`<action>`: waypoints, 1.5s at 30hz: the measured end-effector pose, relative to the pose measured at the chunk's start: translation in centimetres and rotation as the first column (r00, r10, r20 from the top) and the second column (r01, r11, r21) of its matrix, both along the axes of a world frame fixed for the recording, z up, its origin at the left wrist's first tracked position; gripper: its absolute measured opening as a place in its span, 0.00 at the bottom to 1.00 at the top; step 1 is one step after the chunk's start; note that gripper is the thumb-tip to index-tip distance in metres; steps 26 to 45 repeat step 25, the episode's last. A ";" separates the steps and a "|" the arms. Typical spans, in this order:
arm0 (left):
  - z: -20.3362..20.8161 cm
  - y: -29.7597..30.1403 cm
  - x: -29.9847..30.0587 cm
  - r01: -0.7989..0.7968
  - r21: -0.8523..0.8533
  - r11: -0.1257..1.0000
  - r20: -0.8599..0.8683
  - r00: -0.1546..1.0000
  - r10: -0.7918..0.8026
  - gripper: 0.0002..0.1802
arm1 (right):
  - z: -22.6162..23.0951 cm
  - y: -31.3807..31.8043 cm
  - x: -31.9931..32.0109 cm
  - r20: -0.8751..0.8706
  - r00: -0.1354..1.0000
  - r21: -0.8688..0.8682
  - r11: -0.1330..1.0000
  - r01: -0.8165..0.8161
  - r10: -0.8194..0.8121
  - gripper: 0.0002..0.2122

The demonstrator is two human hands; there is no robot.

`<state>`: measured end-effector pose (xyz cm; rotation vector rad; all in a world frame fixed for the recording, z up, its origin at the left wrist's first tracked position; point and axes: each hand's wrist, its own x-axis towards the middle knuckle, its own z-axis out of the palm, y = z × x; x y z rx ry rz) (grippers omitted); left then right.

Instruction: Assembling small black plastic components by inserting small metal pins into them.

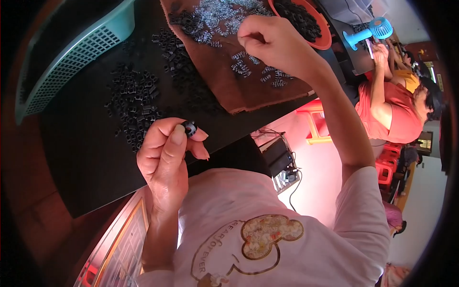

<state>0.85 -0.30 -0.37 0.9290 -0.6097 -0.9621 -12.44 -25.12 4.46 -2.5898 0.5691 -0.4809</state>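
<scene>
My left hand (164,160) pinches a small black plastic ring-shaped part (190,128) between thumb and fingers, in front of the table's near edge. Higher up on the right, my right hand (279,45) is closed, thumb against curled fingers; whether something small is in that pinch is hidden. It hovers over a brown sheet (248,93) near a heap of small metal coil springs (224,21). Smaller clusters of springs (241,67) lie just below this hand. Loose small black plastic parts (134,95) are strewn over the dark table beyond my left hand.
A teal plastic basket (71,64) stands at the table's left. An orange-red bowl (327,40) with black parts sits behind my right wrist. Farther right are a blue fan (380,28), a red stool (313,122) and a seated person in a red shirt (394,110).
</scene>
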 end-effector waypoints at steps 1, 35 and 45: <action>0.0 0.0 0.0 -0.002 0.007 1.000 -0.008 1.000 0.002 0.10 | -0.1 0.2 -0.2 0.042 0.999 -0.002 1.000 0.014 -0.013 0.03; -0.1 0.0 1.3 0.052 -0.055 0.997 -0.258 0.964 -0.065 0.16 | -2.1 11.4 3.3 0.554 0.800 0.228 0.881 -0.415 0.233 0.08; -0.1 0.0 1.3 0.052 -0.055 0.997 -0.258 0.964 -0.065 0.16 | -2.1 11.4 3.3 0.554 0.800 0.228 0.881 -0.415 0.233 0.08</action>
